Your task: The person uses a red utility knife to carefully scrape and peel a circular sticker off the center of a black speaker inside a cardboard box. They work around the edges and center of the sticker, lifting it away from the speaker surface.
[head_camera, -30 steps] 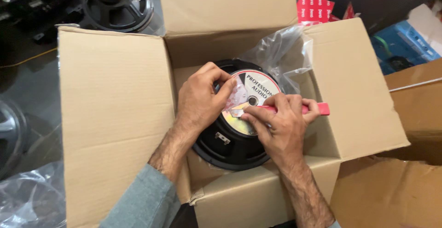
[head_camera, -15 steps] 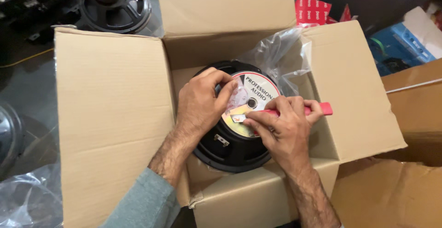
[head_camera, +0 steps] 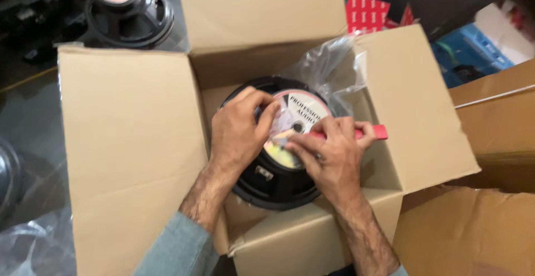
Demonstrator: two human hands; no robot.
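A black round loudspeaker (head_camera: 273,182) lies magnet-up inside an open cardboard box (head_camera: 128,142). Its magnet carries a round pale label (head_camera: 301,114). My left hand (head_camera: 237,134) rests on the magnet's left side, fingers curled over the label's edge. My right hand (head_camera: 331,156) grips a red-handled tool (head_camera: 374,132) and presses its tip against the label near the centre. Clear plastic wrap (head_camera: 329,72) is bunched at the box's back right, behind the speaker.
A second loudspeaker (head_camera: 128,5) with a coloured label sits on the floor at the upper left. A red packet (head_camera: 366,13) and a blue crate (head_camera: 468,58) lie behind the box. More cardboard (head_camera: 496,198) is on the right. Plastic film (head_camera: 28,248) lies lower left.
The view has drifted slightly. Both hands stay on the speaker's label, with the red-handled tool's tip shifting a little across it.
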